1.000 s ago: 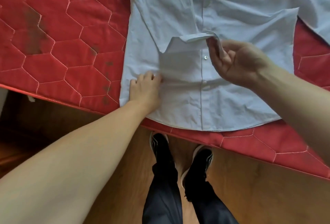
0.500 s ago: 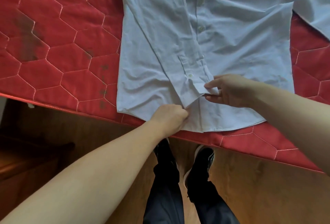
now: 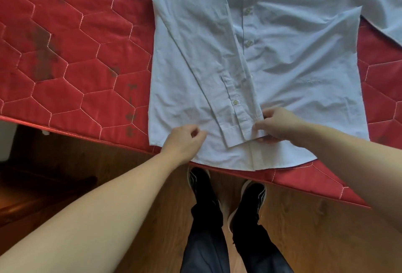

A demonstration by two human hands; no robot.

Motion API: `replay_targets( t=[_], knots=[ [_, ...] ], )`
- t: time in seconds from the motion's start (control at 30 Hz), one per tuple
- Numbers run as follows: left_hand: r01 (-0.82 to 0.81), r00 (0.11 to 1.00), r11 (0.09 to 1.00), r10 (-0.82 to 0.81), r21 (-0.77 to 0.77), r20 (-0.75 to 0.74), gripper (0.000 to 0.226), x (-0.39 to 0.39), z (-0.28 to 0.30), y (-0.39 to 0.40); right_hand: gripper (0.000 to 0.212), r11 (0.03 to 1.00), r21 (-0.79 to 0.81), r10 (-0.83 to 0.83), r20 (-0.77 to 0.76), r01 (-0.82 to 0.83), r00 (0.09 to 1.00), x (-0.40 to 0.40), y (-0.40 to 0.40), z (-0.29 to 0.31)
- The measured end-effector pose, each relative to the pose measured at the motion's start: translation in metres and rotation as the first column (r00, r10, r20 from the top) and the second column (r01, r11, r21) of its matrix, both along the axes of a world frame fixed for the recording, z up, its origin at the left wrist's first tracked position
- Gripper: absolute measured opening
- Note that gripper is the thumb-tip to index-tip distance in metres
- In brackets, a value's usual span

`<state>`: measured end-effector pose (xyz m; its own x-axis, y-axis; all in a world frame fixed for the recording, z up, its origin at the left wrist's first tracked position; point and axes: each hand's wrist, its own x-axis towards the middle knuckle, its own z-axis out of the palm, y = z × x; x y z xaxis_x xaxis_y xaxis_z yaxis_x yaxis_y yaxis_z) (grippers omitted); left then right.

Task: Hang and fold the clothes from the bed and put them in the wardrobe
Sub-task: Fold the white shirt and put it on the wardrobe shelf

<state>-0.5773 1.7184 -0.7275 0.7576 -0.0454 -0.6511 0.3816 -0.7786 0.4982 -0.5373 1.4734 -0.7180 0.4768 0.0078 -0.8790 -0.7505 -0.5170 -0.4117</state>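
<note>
Pinching sleeve cuff point(image 3: 243, 129): right hand point(image 3: 275, 124) | left hand point(image 3: 185, 140) curled, empty, on shirt point(image 3: 293, 59) | bed point(image 3: 76, 55)

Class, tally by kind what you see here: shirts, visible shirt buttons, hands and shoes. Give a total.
Shirts: 1, light blue shirt
Visible buttons: 4, three on the placket, one on the cuff
Hands: 2, left hand, right hand
Shoes: 2
Total: 9
</note>
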Motion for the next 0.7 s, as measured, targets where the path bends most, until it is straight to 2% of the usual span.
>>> replay_targets(
  t=[0.07,0.2,0.3,0.37,0.43,0.5,0.57,0.63,0.7],
  knots=[
    [-0.014,1.000,1.000,0.014,0.001,0.000,0.037,0.011,0.006,-0.007,0.009,0.993,-0.025,0.112,-0.079,-0.114,0.991,0.000,0.000,0.001],
    [0.133,0.978,0.990,-0.140,0.052,0.155,0.016,0.035,0.020,-0.043,0.020,0.961,-0.030,0.263,-0.193,-0.274,0.945,-0.001,-0.010,0.007],
    [0.266,0.956,0.963,-0.270,0.047,0.113,0.015,0.053,0.032,-0.073,0.020,0.958,-0.027,0.277,-0.180,-0.286,0.944,-0.002,-0.035,0.018],
    [0.334,0.940,0.942,-0.336,0.030,0.055,0.031,0.068,0.044,-0.096,0.019,0.992,-0.053,0.104,-0.113,-0.111,0.988,0.004,-0.065,0.026],
    [0.443,0.895,0.896,-0.444,0.033,0.037,0.047,0.083,0.055,-0.118,0.017,0.979,-0.066,-0.195,-0.012,0.194,0.981,0.013,-0.098,0.031],
    [0.533,0.842,0.845,-0.535,0.047,0.078,0.055,0.101,0.066,-0.152,0.015,0.867,-0.041,-0.494,0.059,0.497,0.867,0.022,-0.139,0.038],
    [0.573,0.806,0.817,-0.576,0.062,0.135,0.057,0.115,0.074,-0.189,0.013,0.726,0.002,-0.684,0.095,0.687,0.723,0.030,-0.180,0.040],
    [0.593,0.780,0.801,-0.597,0.083,0.187,0.058,0.128,0.077,-0.233,0.011,0.625,0.036,-0.778,0.117,0.780,0.617,0.036,-0.222,0.040],
    [0.615,0.755,0.783,-0.619,0.093,0.216,0.058,0.137,0.073,-0.280,0.004,0.580,0.040,-0.807,0.165,0.814,0.567,0.039,-0.264,0.036]
  ],
)
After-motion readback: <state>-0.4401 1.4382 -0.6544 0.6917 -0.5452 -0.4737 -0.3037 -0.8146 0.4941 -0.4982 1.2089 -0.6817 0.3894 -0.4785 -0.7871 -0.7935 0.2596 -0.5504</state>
